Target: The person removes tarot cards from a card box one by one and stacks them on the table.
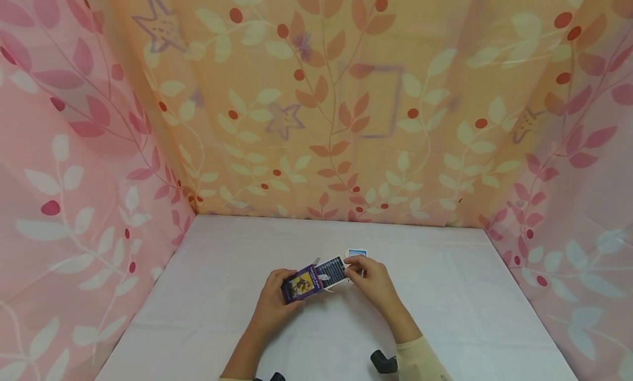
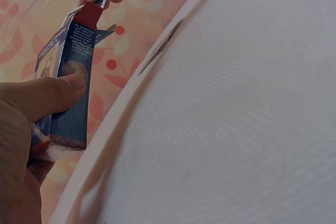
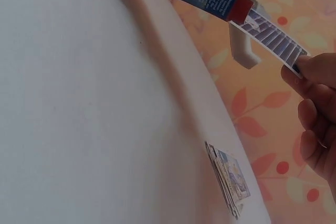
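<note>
My left hand (image 1: 273, 301) grips a dark blue and purple card box (image 1: 301, 283) with a yellow picture on its front. In the left wrist view, the thumb presses along the box's printed narrow side, and a red flap shows at the opened end. A dark card (image 1: 331, 272) with a white border and rows of print sticks partway out of that end. My right hand (image 1: 374, 285) pinches its outer end between thumb and fingers. Behind the right hand, a small stack of cards (image 3: 231, 179) lies on the table, partly hidden by that hand in the head view.
A white cloth covers the table (image 1: 222, 249). Floral curtains hang along the back (image 1: 316, 150) and both sides. Black wrist-worn gear (image 1: 383, 362) shows by the right sleeve (image 1: 420, 359).
</note>
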`<state>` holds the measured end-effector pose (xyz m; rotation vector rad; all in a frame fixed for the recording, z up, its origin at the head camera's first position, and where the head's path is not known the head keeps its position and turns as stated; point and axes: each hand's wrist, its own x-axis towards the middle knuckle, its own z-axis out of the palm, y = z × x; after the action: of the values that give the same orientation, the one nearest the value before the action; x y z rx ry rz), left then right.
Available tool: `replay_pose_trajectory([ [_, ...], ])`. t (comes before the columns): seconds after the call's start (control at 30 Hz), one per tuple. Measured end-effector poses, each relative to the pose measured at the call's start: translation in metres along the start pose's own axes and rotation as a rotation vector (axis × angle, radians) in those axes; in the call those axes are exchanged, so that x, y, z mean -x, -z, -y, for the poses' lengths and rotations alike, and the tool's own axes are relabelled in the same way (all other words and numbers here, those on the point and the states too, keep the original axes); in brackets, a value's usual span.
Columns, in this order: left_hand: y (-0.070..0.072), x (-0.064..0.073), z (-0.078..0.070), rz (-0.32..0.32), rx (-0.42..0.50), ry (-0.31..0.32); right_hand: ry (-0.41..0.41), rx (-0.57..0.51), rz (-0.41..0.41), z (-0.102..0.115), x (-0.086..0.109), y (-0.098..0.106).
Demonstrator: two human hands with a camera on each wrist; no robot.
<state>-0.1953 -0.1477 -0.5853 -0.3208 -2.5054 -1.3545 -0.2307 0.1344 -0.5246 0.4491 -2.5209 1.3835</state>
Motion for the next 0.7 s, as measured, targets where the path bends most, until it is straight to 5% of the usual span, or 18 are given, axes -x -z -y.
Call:
replay_pose_trajectory([
  [0.7,0.0,0.001,-0.001,0.003,0.01,0.003,0.047,0.029,-0.042,-0.002,-0.008,0.022],
])
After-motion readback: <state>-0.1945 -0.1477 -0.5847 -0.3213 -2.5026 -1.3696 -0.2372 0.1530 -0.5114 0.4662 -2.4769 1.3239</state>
